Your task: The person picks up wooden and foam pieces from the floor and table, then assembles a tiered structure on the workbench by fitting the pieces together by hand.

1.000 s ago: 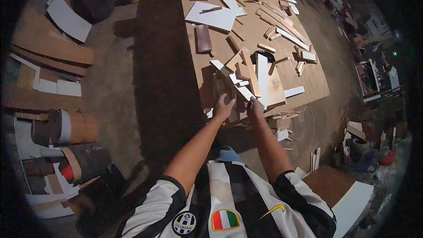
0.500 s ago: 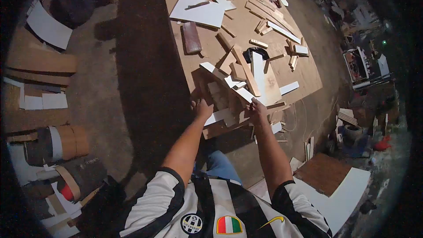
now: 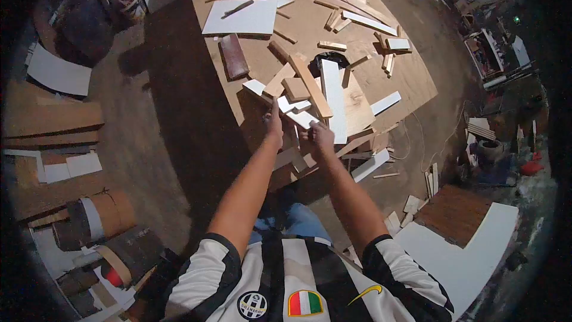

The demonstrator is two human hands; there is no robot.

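The white strip (image 3: 302, 120) lies near the close edge of the tabletop (image 3: 411, 92), and its near end is at the right hand (image 3: 320, 137). The fingers of this hand are curled closed on that end. The left hand (image 3: 272, 128) points its fingers towards the small white pieces (image 3: 292, 105); how far they are open, or if they hold something, I cannot tell. Just beyond the strip there are a wood block (image 3: 296, 89) and a long batten (image 3: 310, 86), which crowd this place. The white board (image 3: 333, 101) is to the right, and the black bag (image 3: 329, 59) is behind it. Compared with the earlier frame, the left hand is nearer to the small white pieces and to the right hand.
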